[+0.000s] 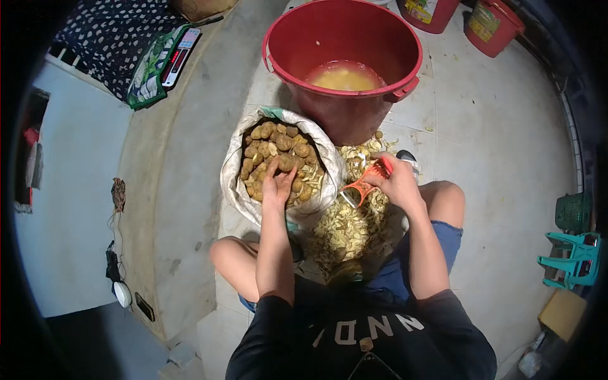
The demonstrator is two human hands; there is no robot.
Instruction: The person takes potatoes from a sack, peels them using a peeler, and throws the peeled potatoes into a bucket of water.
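Observation:
My left hand (277, 187) reaches into an open white sack (235, 183) filled with brown potatoes (261, 150). Its fingers are apart and curve around a potato (285, 163) at their tips; whether it is gripped I cannot tell. Right of the sack, my right hand (398, 182) holds an orange peeler (363, 185), its metal blade pointing down to the left. Beneath the peeler lies a heap of pale and brown peelings (348, 231), between my legs. Some peelings also lie among the potatoes at the sack's right side.
A large red tub (342, 107) with cloudy yellowish liquid stands beyond the sack. Two smaller red buckets (491, 26) are at the top right. A scale (180, 58) sits on the ledge at left. Green stools (572, 259) stand at far right.

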